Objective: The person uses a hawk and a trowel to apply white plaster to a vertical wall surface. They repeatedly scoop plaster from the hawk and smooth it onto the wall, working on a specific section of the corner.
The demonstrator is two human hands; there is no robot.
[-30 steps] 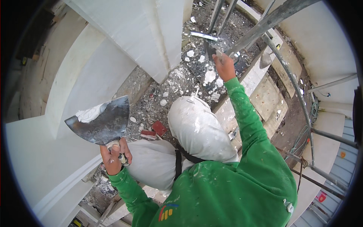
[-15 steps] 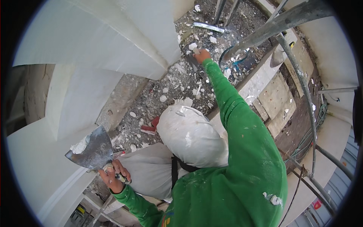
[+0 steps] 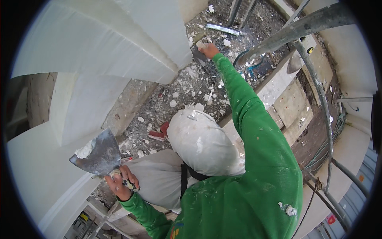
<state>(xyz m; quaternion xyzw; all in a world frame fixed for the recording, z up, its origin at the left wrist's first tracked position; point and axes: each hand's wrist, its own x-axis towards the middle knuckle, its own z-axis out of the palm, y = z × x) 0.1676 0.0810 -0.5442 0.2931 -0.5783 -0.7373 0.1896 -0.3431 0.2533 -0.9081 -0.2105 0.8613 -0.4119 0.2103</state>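
Note:
My left hand [image 3: 120, 182] is closed round the handle of a wide putty knife [image 3: 99, 153], low on the left. Its dark, flared blade points up and carries a lump of white plaster [image 3: 86, 149] along the left edge. With the arm stretched far forward, my right hand [image 3: 209, 51] grips a second putty knife [image 3: 199, 55] near the wall's corner. A pale handle end shows beside the fingers; the grey blade, partly hidden, hangs close to the debris-strewn floor [image 3: 189, 85].
White walls [image 3: 91, 44] rise on the left, meeting in a projecting corner. A thick metal pole [image 3: 294, 34] and thinner scaffold tubes cross the right side. A shiny metal strip [image 3: 223, 29] lies ahead; a red block [image 3: 157, 135] lies by my knee. Cables [image 3: 336, 129] trail at right.
My right hand has shifted slightly forward and left, turning the putty knife a little. My left hand keeps its hold on the plaster-loaded putty knife, nearly still.

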